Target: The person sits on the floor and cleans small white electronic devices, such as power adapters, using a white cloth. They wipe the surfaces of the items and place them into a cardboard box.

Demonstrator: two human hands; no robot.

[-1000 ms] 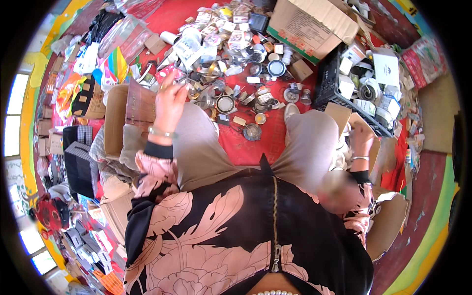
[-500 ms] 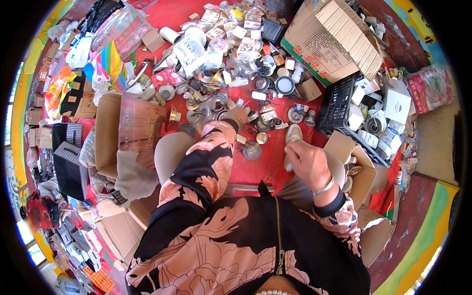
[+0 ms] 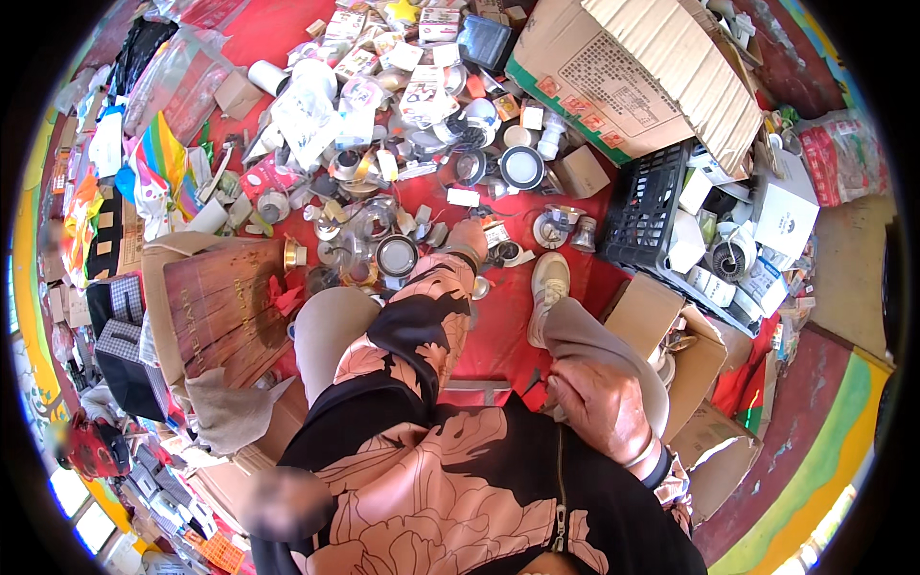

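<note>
Right hand: moved back from above the shoe to above the right leg; fingers curled, can't tell what's inside.
Left hand: down in the pile; fingers hidden, can't tell if it grips.
Printed box: beside the left hand, 3 o'clock.
White block: just past that hand, 12 o'clock; long way runs 9 to 3.
Block's feel: probably light, stiff; best pinched by both ends.

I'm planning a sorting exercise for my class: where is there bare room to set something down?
Red covering shows bare between the left sleeve and right shoe. Another bare stretch lies farther off, between the clear plastic and the small boxes. Crowded: around the left hand, the heap beyond it, and the black crate.
</note>
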